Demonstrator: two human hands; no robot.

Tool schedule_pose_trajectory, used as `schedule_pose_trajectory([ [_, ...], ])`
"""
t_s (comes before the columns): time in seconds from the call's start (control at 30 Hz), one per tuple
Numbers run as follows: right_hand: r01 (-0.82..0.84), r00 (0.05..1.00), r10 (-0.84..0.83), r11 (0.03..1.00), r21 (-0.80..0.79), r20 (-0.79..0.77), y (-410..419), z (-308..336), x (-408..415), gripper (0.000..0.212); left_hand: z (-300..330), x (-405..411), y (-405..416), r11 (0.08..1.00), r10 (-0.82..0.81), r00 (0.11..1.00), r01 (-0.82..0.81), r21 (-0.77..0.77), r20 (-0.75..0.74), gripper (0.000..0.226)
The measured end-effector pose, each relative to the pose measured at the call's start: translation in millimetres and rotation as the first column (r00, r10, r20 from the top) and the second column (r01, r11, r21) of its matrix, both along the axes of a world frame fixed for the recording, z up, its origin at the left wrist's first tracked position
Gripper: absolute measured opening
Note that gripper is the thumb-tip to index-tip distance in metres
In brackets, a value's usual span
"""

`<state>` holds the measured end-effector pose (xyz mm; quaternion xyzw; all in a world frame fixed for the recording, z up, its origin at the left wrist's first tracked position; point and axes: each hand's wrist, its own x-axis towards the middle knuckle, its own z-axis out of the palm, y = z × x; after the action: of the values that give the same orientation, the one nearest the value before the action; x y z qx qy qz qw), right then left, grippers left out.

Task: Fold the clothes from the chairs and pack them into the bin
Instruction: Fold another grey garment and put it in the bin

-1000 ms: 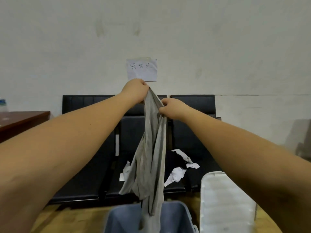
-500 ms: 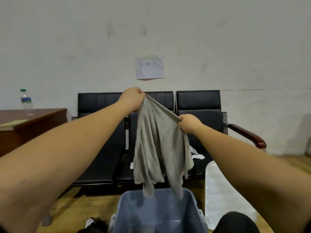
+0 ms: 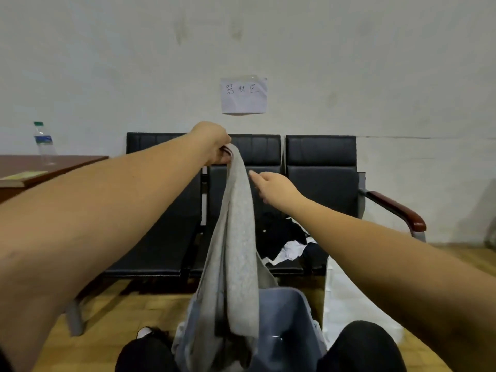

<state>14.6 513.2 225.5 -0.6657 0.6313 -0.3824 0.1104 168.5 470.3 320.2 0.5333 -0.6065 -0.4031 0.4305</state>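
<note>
Fingers of our left hand (image 3: 214,146) clenched the top of the grey garment (image 3: 236,237), which hung down into the blue bin (image 3: 300,318) while our right hand (image 3: 273,186) hovered beside it, loose and empty.

- Both forearms bare to the frame edge; no sleeve, watch or ring visible.
- Left hand (image 3: 214,142) and right hand (image 3: 273,183) ungloved.
- Legs in black trousers (image 3: 359,347), near bottom edge.
- White shoe tip (image 3: 144,332), near left knee.
</note>
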Motion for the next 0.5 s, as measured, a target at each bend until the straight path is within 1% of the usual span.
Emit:
schedule_pose_trajectory([
  [0.07, -0.08, 0.969, 0.095, 0.994, -0.074, 0.228, 12, -2, 18, 0.05, 3, 1, 3, 0.996, -0.012, 0.995, 0.021, 0.091, -0.095, 0.022],
  [0.1, -0.094, 0.941, 0.127, 0.988, -0.119, 0.313, 16, -3, 24, 0.048, 3, 1, 6, 0.992, -0.014, 0.991, 0.03, 0.122, -0.13, 0.021],
  [0.13, -0.102, 0.917, 0.161, 0.979, -0.176, 0.365, 17, -4, 29, 0.044, 3, 2, 8, 0.99, -0.011, 0.99, 0.031, 0.141, -0.141, 0.018],
  [0.17, -0.102, 0.908, 0.189, 0.965, -0.24, 0.373, 16, -7, 32, 0.036, 4, 3, 7, 0.991, -0.009, 0.989, 0.029, 0.133, -0.145, 0.013],
  [0.2, -0.09, 0.914, 0.194, 0.953, -0.289, 0.356, 13, -8, 33, 0.029, 5, 4, 11, 0.992, -0.01, 0.989, 0.029, 0.124, -0.147, 0.009],
  [0.23, -0.073, 0.928, 0.181, 0.946, -0.317, 0.325, 9, -9, 34, 0.028, 6, 4, 12, 0.994, -0.024, 0.986, 0.042, 0.101, -0.165, 0.012],
  [0.27, -0.056, 0.946, 0.155, 0.943, -0.327, 0.285, 4, -9, 34, 0.035, 6, 4, 14, 0.994, -0.038, 0.981, 0.056, 0.093, -0.191, 0.017],
  [0.3, -0.048, 0.962, 0.129, 0.949, -0.313, 0.243, -2, -10, 34, 0.043, 7, 4, 14, 0.994, -0.052, 0.975, 0.071, 0.081, -0.217, 0.021],
  [0.37, -0.039, 0.983, 0.081, 0.97, -0.241, 0.167, -10, -9, 36, 0.051, 7, 4, 14, 0.994, -0.059, 0.962, 0.082, 0.074, -0.267, 0.027],
  [0.43, -0.009, 0.993, 0.028, 0.986, -0.166, 0.112, -19, -8, 36, 0.052, 6, 2, 15, 0.994, -0.08, 0.939, 0.099, 0.04, -0.333, 0.029],
  [0.5, 0.012, 0.993, 0.003, 0.991, -0.13, 0.119, -27, -4, 34, 0.044, 4, -3, 18, 0.993, -0.11, 0.918, 0.114, -0.013, -0.381, 0.032],
])
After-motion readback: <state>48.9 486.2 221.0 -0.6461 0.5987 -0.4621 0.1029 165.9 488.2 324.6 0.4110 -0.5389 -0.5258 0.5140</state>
